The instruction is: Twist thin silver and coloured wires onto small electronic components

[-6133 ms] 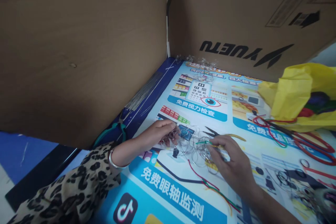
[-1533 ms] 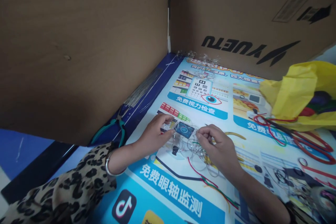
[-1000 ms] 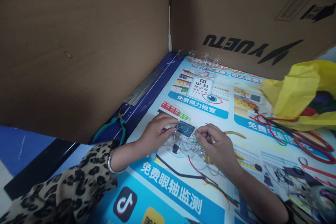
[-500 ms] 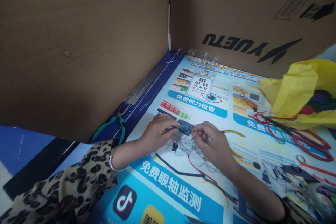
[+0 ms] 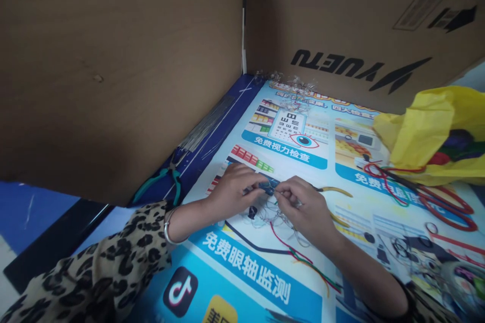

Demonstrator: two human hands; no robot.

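My left hand (image 5: pixel 239 187) is closed in a pinch on a thin wire (image 5: pixel 269 185), which curves in the small gap between my hands. My right hand (image 5: pixel 303 203) pinches the same wire from the other side, fingers curled in. Below the fingertips lies a loose tangle of thin clear and silvery wire (image 5: pixel 278 219). Red, green and yellow strands (image 5: pixel 303 257) trail from it toward the lower right. Yellow-handled pliers (image 5: pixel 337 192) lie just beyond my right hand, partly hidden by it.
Teal-handled pliers (image 5: pixel 176 181) and a bundle of straight wires (image 5: pixel 208 123) lie by the left cardboard wall (image 5: pixel 121 75). At right are red-handled scissors (image 5: pixel 447 207), a yellow bag (image 5: pixel 428 126) and a clear container (image 5: pixel 464 282). More wire tangles (image 5: pixel 299 93) sit at the far end.
My left hand has shifted slightly right, narrowing the gap to my right hand. Both hands keep their pinch, and the wire between them is bent differently.
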